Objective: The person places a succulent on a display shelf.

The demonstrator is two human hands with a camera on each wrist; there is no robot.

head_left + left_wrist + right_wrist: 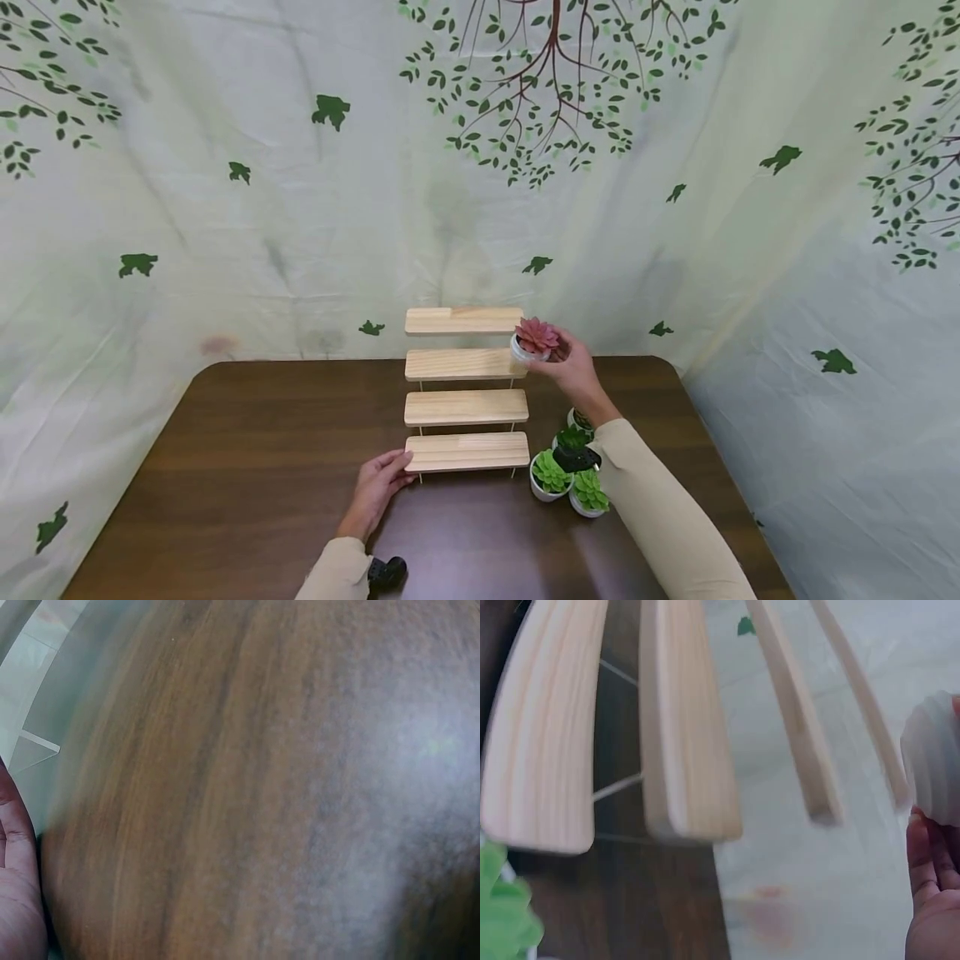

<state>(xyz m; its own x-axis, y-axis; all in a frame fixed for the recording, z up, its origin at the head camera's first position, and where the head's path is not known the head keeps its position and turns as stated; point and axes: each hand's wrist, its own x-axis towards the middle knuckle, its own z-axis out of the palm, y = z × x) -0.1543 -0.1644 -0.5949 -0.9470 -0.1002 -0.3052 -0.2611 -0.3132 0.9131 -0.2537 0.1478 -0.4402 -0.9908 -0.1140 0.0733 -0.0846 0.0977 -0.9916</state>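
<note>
A tiered wooden shelf (467, 407) with pale planks on thin metal supports stands on the table. My right hand (576, 377) holds a pink artificial succulent (537, 335) in a white ribbed pot (932, 761), raised beside the right end of the upper planks. Fingers and thumb are around the pot's side. At the lowest plank (467, 452), my left hand (375, 490) grips the left end between fingers and thumb. In the left wrist view only part of the left hand (16, 892) shows at the edge, and what it holds is out of frame.
Several potted green succulents (551, 473) cluster on the brown table (285, 467), right of the shelf and partly behind my right forearm. A white cloth backdrop (300, 233) with leaf prints hangs behind the table's far edge.
</note>
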